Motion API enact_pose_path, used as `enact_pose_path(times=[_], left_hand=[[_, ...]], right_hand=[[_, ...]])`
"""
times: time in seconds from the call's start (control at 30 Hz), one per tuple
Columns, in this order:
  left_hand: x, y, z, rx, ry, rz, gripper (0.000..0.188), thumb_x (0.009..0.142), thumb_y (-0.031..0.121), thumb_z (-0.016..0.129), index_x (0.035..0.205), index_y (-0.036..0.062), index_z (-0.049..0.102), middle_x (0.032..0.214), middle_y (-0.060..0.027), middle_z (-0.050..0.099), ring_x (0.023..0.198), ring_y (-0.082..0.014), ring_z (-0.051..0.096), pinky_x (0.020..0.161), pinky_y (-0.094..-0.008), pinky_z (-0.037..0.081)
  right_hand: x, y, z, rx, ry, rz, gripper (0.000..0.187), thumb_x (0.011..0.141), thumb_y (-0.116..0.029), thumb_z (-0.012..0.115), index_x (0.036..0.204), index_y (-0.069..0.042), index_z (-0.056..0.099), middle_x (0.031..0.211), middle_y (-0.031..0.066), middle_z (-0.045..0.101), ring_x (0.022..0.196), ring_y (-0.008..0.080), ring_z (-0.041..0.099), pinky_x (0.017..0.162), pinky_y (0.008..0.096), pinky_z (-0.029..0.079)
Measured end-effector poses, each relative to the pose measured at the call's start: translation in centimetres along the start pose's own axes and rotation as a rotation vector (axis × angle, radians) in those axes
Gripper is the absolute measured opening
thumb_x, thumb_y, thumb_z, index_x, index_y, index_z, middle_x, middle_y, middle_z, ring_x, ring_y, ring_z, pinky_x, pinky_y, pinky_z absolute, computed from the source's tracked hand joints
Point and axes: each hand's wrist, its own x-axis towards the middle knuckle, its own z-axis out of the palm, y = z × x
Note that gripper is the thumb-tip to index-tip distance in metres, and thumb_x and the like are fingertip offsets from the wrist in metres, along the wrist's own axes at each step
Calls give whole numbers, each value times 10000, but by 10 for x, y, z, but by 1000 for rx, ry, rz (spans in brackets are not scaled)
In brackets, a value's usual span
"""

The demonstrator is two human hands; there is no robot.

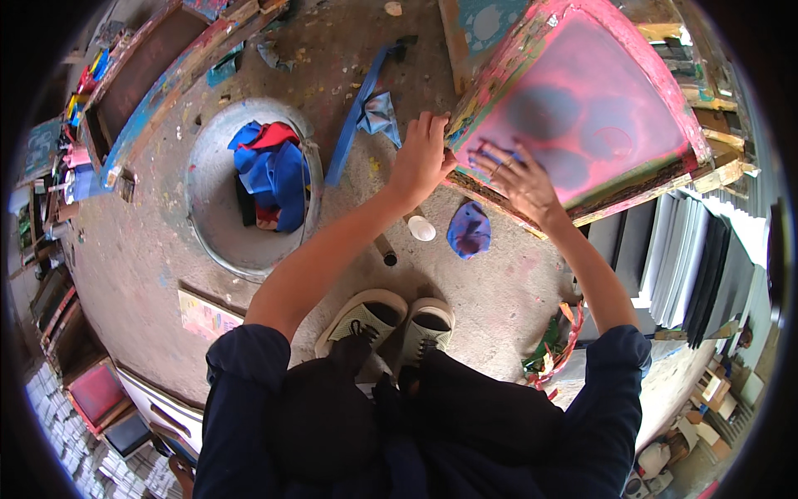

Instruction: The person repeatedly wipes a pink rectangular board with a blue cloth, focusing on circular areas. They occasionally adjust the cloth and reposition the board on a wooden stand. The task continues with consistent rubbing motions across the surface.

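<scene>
A wooden screen-printing frame (677, 91) with pink-stained edges and a pinkish translucent mesh stands tilted at the upper right. Dark round smudges show on the mesh. My left hand (422, 162) is closed on the frame's near left edge, fingers over the wood. Against the lower left part of the mesh lies my right hand (525, 185), fingers stretched out. Something blue shows around its fingertips; whether it is cloth or ink I cannot tell. Below the frame, a crumpled blue-purple rag (470, 230) rests on the floor beside a white rounded object (421, 228).
A metal bucket (208, 224) holding blue and red cloths stands at left. Near it lie a blue strip (353, 121) and a dark-ended tube (385, 249). Other wooden frames (137, 91) lean at upper left. Stacked sheets (673, 258) stand at right; my shoes (362, 320) are below.
</scene>
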Motion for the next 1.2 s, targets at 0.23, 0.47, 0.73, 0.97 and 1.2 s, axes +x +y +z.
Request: enact_pose_path(times=[0.23, 0.47, 0.73, 0.97, 1.2], left_hand=[[3, 0, 8, -2, 36, 31, 559, 650, 49, 671, 1142, -9, 410, 1004, -172, 445, 902, -351, 477, 760, -415, 460], [5, 0, 5, -2, 35, 59, 572, 662, 51, 687, 1149, -15, 394, 999, -183, 436, 911, -365, 472, 776, -429, 449], [5, 4, 5, -3, 5, 74, 577, 672, 55, 694, 1152, -31, 387, 1001, -190, 425, 928, -361, 473, 755, -417, 470], [0, 0, 1, 52, 17, 34, 599, 668, 73, 713, 1159, -25, 384, 1005, -184, 425, 935, -362, 478, 751, -418, 480], [3, 1, -1, 30, 21, 61, 590, 666, 54, 693, 1159, -25, 380, 993, -186, 423, 906, -360, 480, 737, -421, 471]], right_hand=[[-12, -3, 5, 153, 6, 161, 627, 739, -136, 610, 1337, -198, 432, 1431, -81, 346, 1329, 137, 298, 1099, 433, 223], [-14, -14, 2, 144, -53, 281, 677, 715, -148, 641, 1350, -236, 423, 1467, -89, 283, 1366, 167, 229, 1128, 472, 122], [-32, -26, 16, 96, -88, 316, 686, 736, -220, 623, 1376, -260, 379, 1462, -111, 274, 1372, 153, 203, 1120, 508, 111], [-48, -33, 9, -33, 39, 541, 616, 746, -290, 635, 1331, -288, 443, 1465, -99, 273, 1371, 157, 206, 1110, 506, 182], [-25, -34, 9, 27, -33, 465, 624, 781, -214, 604, 1362, -308, 398, 1485, -68, 243, 1382, 191, 191, 1103, 524, 182]])
